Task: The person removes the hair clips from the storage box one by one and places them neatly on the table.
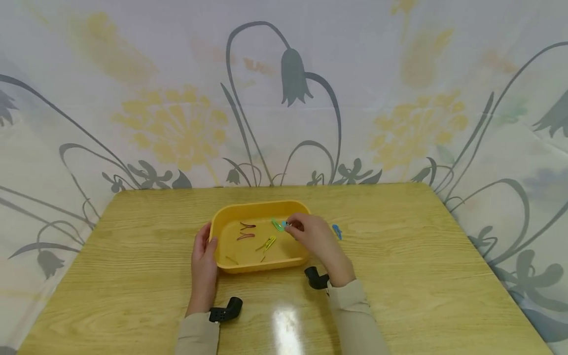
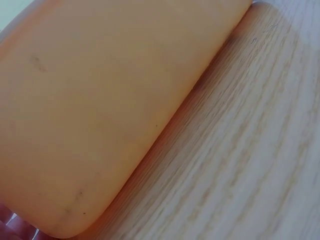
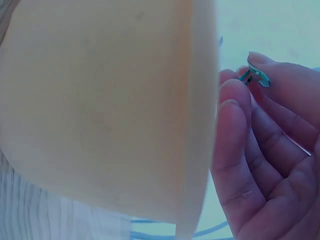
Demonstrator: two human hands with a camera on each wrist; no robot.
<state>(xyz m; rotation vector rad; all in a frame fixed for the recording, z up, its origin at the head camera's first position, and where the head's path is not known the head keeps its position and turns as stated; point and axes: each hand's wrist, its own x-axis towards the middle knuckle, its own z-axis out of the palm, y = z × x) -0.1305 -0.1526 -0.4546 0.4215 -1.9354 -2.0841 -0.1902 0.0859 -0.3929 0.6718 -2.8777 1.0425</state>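
My left hand [image 1: 204, 264] grips the left end of a yellow plastic tray [image 1: 262, 266], thumb at its rim; in the left wrist view the tray's wall [image 2: 110, 100] hides most of that hand. Over the tray's right side, my right hand [image 1: 317, 239] pinches a small blue-green hair clip [image 3: 257, 75] between thumb and fingertips. Inside the tray, close by those fingertips, lies a green hair clip [image 1: 277, 225]. Further left are a dark red clip [image 1: 247, 226] and a pinkish one [image 1: 245, 236]. A yellow clip [image 1: 268, 242] lies near the middle, with a thin yellowish piece [image 1: 231, 260] at the front left.
A blue hair clip [image 1: 337, 231] lies on the wooden table [image 1: 399, 276], just right of the tray. Behind the table's back edge hangs a flower-patterned cloth [image 1: 266, 123]. Black wrist cameras [image 1: 227, 310] sit on both wrists.
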